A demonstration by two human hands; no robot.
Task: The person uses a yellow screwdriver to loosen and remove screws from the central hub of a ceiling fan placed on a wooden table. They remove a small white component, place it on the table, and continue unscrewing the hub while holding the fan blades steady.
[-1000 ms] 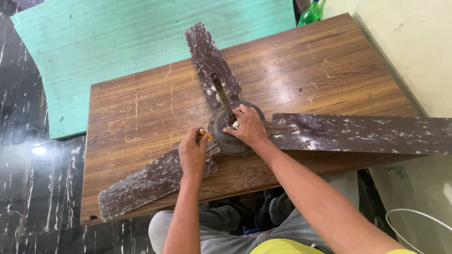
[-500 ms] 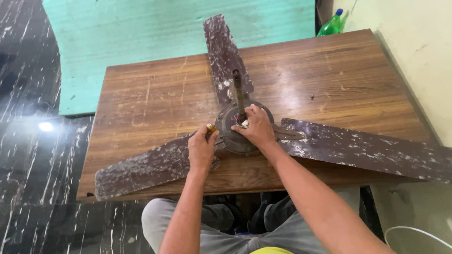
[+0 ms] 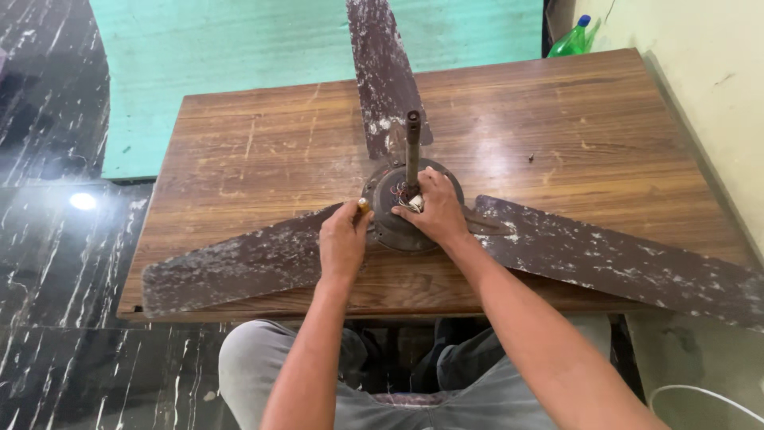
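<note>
The fan motor (image 3: 406, 209) is steadied under the pressed right hand (image 3: 434, 211), while a yellow-handled tool (image 3: 363, 205), gripped in the left hand (image 3: 342, 243) just beside it, is best kept square.

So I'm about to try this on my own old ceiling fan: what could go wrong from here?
The right-hand blade juts past the table edge, so a bump might swing or tip the fan. The loose wires by the upright rod sit under the right hand and could get pinched or torn. The small tool, seemingly a screwdriver, in the left hand could slip off the grimy motor hub.
</note>
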